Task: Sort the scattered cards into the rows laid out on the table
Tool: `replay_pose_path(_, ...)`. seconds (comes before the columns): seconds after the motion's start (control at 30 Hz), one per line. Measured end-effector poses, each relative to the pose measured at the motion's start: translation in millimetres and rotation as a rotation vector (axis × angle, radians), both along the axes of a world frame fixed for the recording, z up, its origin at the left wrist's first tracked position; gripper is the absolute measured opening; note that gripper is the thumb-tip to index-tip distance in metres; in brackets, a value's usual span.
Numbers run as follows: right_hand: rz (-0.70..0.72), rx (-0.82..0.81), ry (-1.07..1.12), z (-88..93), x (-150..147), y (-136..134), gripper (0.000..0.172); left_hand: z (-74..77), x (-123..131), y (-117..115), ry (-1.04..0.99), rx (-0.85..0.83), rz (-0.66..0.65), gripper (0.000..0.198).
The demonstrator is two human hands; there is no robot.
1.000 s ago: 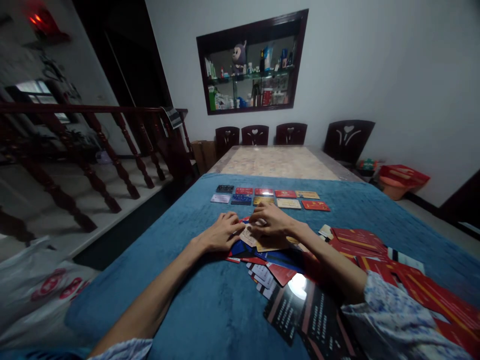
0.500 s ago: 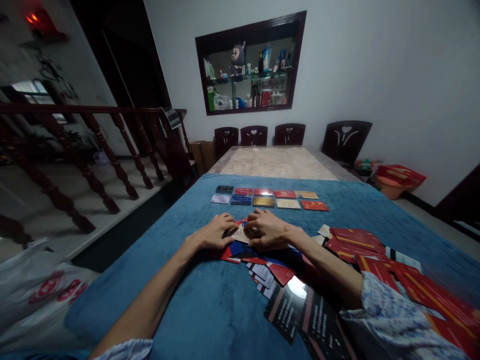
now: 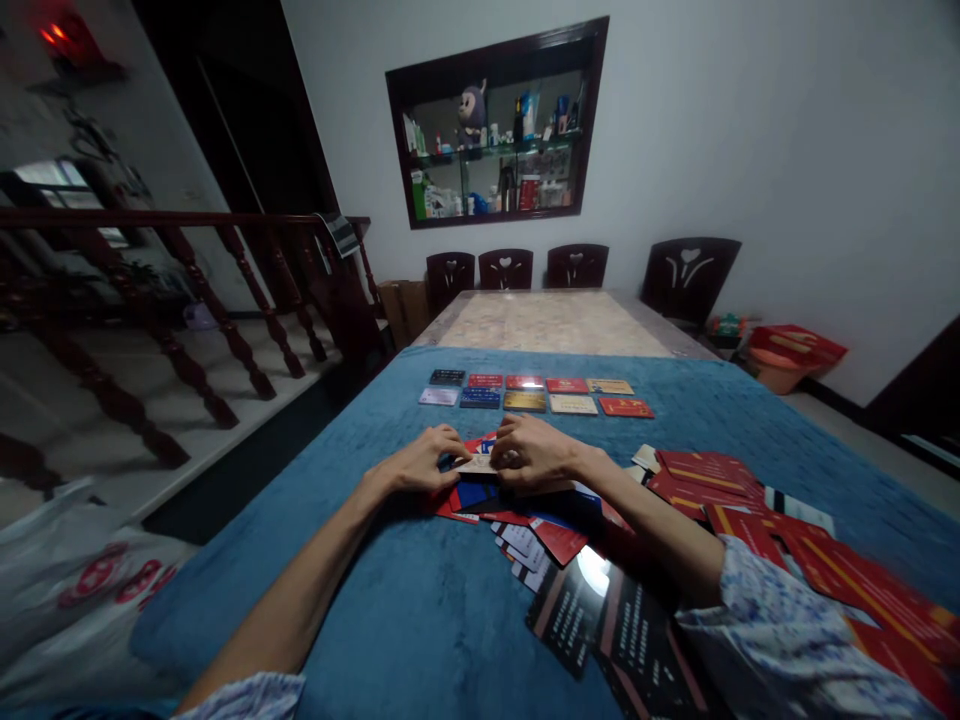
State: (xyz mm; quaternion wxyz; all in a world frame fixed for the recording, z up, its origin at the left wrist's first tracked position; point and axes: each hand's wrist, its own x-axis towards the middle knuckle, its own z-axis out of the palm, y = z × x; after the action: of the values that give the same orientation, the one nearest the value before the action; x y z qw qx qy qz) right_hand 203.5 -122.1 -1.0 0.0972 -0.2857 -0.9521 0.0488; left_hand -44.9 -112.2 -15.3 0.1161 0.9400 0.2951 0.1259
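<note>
Not much changes from a second ago: left hand (image 3: 420,462) and right hand (image 3: 536,452) pinch one pale card (image 3: 476,464), now flatter on the pile (image 3: 525,525); card rows (image 3: 525,392) at 12 o'clock sit untouched.

Left hand (image 3: 424,462): palm down, fingers bent, tips directed right. Right hand (image 3: 536,455): palm down, fingers curled, tips directed left. The fingertips of both hands lie close together near the middle of the surface (image 3: 420,620). Left forearm (image 3: 315,580): bare, extended from the near left corner. Right forearm (image 3: 652,520): bare, extended from the near right corner, angled inward.
</note>
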Motion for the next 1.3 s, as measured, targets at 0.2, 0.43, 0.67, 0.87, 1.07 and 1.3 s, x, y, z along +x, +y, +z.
replay_pose_path(0.2,0.022,0.022,0.097,-1.9,2.5,3.1,0.018,-0.5,-6.0,5.2,-0.085,-0.07,0.041,0.022)
replay_pose_path(0.43,-0.083,0.051,0.104,1.3,2.0,1.0,0.023,0.2,-4.5,5.1,-0.159,-0.108,0.126,0.027)
replay_pose_path(0.67,-0.206,0.026,0.045,1.8,-0.7,-1.8,0.024,-8.7,-3.1,8.9,-0.205,-0.095,0.197,0.029)
replay_pose_path(0.87,-0.31,0.029,0.054,-6.4,-2.9,0.5,0.043,-17.4,0.7,8.3,-0.271,-0.111,0.2,0.038)
replay_pose_path(1.07,-0.387,0.076,0.028,-10.4,-4.1,2.2,0.046,-17.8,4.4,5.5,-0.287,-0.085,0.157,0.054)
replay_pose_path(1.3,-0.411,0.096,0.001,-11.7,-6.0,3.1,0.046,-25.2,4.7,9.9,-0.277,-0.022,0.164,0.056)
